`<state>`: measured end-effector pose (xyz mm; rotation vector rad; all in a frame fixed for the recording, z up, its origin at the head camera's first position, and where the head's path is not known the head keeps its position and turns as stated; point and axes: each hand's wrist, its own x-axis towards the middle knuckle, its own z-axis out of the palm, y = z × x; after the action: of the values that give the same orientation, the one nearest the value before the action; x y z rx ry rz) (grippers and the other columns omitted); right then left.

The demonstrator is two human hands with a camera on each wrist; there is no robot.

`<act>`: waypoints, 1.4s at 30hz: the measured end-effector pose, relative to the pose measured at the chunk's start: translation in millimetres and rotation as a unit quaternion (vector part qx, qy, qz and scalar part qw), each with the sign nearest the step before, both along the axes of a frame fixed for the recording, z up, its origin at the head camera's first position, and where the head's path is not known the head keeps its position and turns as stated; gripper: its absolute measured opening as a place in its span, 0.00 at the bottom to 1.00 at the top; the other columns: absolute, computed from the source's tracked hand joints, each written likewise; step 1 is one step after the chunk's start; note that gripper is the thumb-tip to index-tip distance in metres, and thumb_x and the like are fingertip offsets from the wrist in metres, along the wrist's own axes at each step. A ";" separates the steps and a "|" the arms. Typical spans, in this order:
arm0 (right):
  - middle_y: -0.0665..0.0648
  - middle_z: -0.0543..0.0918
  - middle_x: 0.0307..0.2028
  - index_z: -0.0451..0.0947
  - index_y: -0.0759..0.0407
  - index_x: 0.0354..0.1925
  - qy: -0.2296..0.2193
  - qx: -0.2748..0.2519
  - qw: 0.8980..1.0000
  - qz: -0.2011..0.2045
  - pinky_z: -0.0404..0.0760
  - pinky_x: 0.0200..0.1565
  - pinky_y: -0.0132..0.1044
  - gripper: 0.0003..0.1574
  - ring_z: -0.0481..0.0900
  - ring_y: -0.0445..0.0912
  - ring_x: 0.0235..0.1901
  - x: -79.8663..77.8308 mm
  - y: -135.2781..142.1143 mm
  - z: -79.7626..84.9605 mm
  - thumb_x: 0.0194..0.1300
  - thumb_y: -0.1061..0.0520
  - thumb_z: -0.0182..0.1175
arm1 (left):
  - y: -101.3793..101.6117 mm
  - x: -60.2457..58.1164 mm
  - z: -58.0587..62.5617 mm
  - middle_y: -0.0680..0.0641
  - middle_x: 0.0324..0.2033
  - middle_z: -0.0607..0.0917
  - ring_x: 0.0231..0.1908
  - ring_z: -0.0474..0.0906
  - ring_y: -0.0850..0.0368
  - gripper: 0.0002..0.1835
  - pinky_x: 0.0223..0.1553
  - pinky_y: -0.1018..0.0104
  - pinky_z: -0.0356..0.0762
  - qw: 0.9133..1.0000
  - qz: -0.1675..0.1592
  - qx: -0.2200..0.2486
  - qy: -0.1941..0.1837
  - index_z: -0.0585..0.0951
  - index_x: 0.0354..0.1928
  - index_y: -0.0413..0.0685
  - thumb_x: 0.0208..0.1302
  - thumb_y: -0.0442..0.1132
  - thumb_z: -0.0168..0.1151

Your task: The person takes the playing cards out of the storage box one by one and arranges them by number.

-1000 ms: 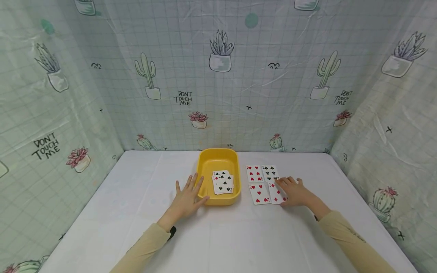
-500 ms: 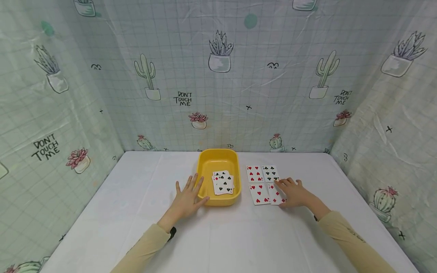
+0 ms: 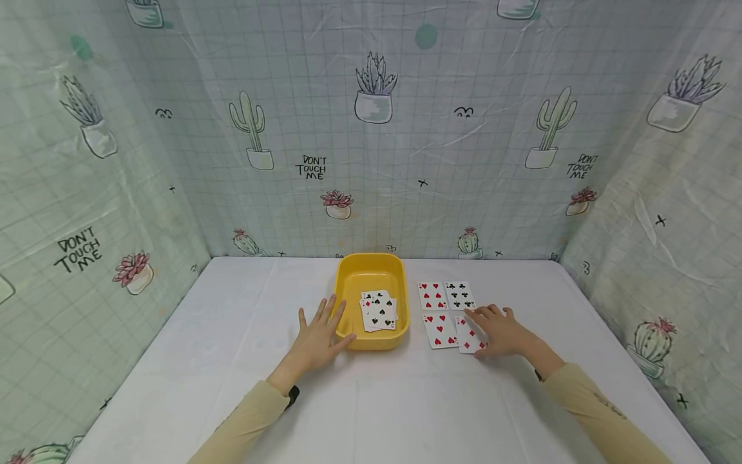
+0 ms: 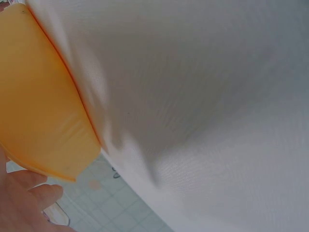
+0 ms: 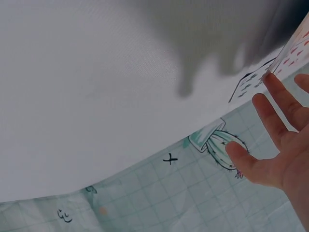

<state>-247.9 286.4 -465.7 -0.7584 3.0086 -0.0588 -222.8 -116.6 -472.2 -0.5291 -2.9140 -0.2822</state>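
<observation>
In the head view, my left hand (image 3: 315,338) rests with spread fingers against the left side of a yellow tub (image 3: 371,345). The left wrist view shows its fingers (image 4: 46,195) beside the tub wall. Several playing cards lie loosely stacked inside, with a spade card (image 3: 381,314) on top. My right hand (image 3: 500,334) holds a diamond playing card (image 3: 469,335) by its edges, thumb at the near end and fingertips at the far end. A six of clubs (image 3: 460,294) lies just beyond, and a heart card (image 3: 439,330) is directly to its left.
Another heart card (image 3: 432,295) completes a two-by-two group right of the tub. All stand on a white-covered table (image 3: 406,406). A printed plant-pattern curtain (image 3: 417,142) rises along the back and both sides.
The diamond card has shifted slightly nearer to me, together with my right hand, away from the six of clubs. My left hand and the tub have stayed put.
</observation>
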 end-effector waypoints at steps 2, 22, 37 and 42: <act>0.61 0.70 0.54 0.60 0.59 0.63 0.004 -0.001 1.000 -0.005 0.56 0.50 0.68 0.54 0.63 0.58 0.53 -0.8 2.0 1.4 0.41 0.41 0.68 | -0.2 0.2 0.1 0.43 0.69 0.48 0.68 0.47 0.43 0.42 0.57 0.29 0.40 1.000 0.002 0.000 -0.003 0.49 0.69 0.54 0.58 0.69 0.38; 0.62 0.69 0.57 0.59 0.56 0.64 -0.013 0.003 1.000 -0.018 0.58 0.49 0.66 0.54 0.64 0.58 0.54 -15.7 5.3 -4.1 0.42 0.42 0.68 | 0.3 -3.1 -2.5 0.45 0.70 0.45 0.68 0.45 0.44 0.41 0.58 0.30 0.37 1.000 0.003 0.005 -0.012 0.48 0.69 0.55 0.59 0.68 0.38; 0.63 0.69 0.56 0.59 0.58 0.63 0.017 -0.021 1.000 0.000 0.60 0.47 0.64 0.50 0.63 0.59 0.53 -18.1 2.2 11.8 0.45 0.44 0.66 | 0.3 -4.9 -3.0 0.44 0.69 0.46 0.68 0.46 0.43 0.41 0.57 0.29 0.38 1.000 0.001 0.008 -0.007 0.49 0.69 0.54 0.59 0.67 0.41; 0.63 0.69 0.57 0.59 0.58 0.63 0.040 -0.035 0.998 0.021 0.60 0.48 0.65 0.48 0.64 0.59 0.54 -24.3 -6.7 21.0 0.48 0.45 0.64 | -0.1 -4.6 -3.0 0.43 0.69 0.47 0.68 0.47 0.43 0.41 0.57 0.29 0.38 1.000 0.001 0.007 -0.004 0.48 0.69 0.55 0.59 0.67 0.40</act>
<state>-272.1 279.7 -444.7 -0.8488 3.0790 -0.1376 -227.5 -116.7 -475.2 -0.5234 -2.9176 -0.3056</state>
